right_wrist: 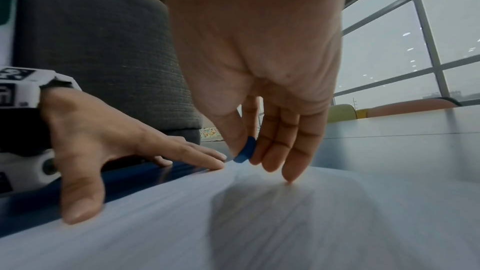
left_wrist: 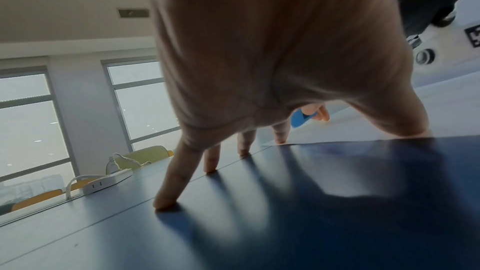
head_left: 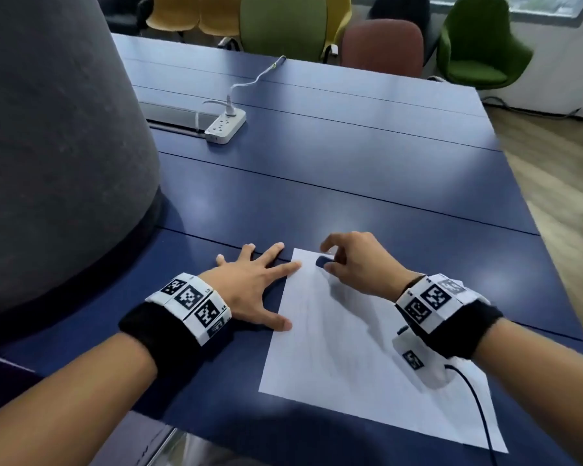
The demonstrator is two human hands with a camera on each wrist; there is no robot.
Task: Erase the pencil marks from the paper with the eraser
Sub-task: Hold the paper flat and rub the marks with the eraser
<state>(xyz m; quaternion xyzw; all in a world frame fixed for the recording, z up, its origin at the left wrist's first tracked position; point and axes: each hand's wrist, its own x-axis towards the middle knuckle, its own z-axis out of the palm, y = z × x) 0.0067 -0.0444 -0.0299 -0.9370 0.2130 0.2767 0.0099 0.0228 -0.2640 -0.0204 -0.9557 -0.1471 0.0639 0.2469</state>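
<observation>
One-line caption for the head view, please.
Right hand pinches blue eraser on paper; left hand steadies its edge.

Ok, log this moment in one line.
left hand: flat, steadying paper edge | right hand: pinching eraser at paper's far corner

Blue eraser (head_left: 323, 261); white paper (head_left: 350, 358); navy table (head_left: 350, 169); black-white checkered wristbands (head_left: 191, 304).

Daylight is entering through the far windows (left_wrist: 145, 100), glaring softly on the table (head_left: 350, 183); hand shadows are falling nearward; wrist views are blurring and bending at their edges.
</observation>
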